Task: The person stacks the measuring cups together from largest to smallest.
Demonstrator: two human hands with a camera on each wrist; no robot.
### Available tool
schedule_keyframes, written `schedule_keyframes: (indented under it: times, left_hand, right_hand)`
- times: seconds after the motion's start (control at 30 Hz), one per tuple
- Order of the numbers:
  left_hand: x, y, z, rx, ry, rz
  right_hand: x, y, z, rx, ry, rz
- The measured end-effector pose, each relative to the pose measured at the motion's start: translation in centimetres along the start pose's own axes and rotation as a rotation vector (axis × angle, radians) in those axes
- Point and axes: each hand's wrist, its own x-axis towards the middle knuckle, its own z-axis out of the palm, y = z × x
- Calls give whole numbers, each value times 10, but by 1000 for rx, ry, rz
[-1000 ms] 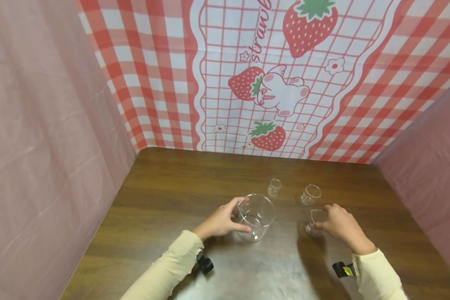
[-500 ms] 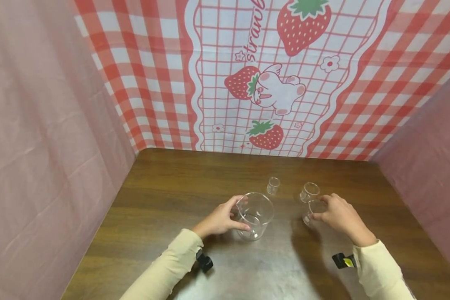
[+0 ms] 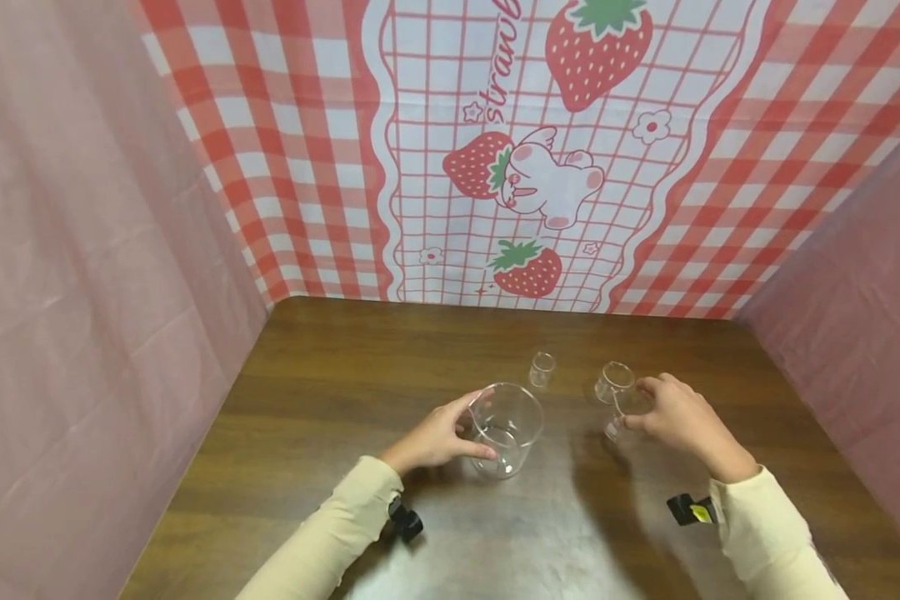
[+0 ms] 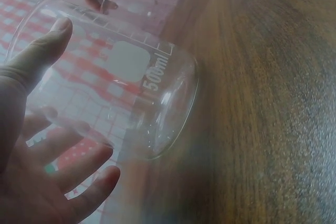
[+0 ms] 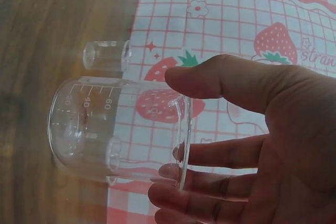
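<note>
1. Two beakers are held: the large beaker (image 3: 513,437) about midway between the left and right edges of the table (image 3: 345,358), the mid-sized beaker (image 5: 97,121) toward its right edge
2. Large beaker is gripped at its side by the left hand (image 3: 442,435), between thumb and fingers; mid-sized beaker is pinched near its rim by the right hand (image 3: 675,414)
3. Both are judged stiff, fragile, slippery if wet; more weight is expected in the large beaker
4. Firmest hold is judged to be low on the wall, thumb opposing fingers
5. Clear glass noted, lipped rims; "500ml" and a pale patch are printed on the large beaker, 20, 40, 60 on the mid-sized beaker
</note>
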Motion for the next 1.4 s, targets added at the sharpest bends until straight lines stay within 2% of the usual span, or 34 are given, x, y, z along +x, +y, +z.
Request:
schedule_keyframes:
  times: [0.87, 1.4]
  left_hand:
    - [0, -1, 2, -7, -10, 5]
    - [0, -3, 0, -11, -1, -11]
  right_hand:
    - [9, -29, -20, 32, 110, -59]
    - [17, -46, -34, 43, 138, -101]
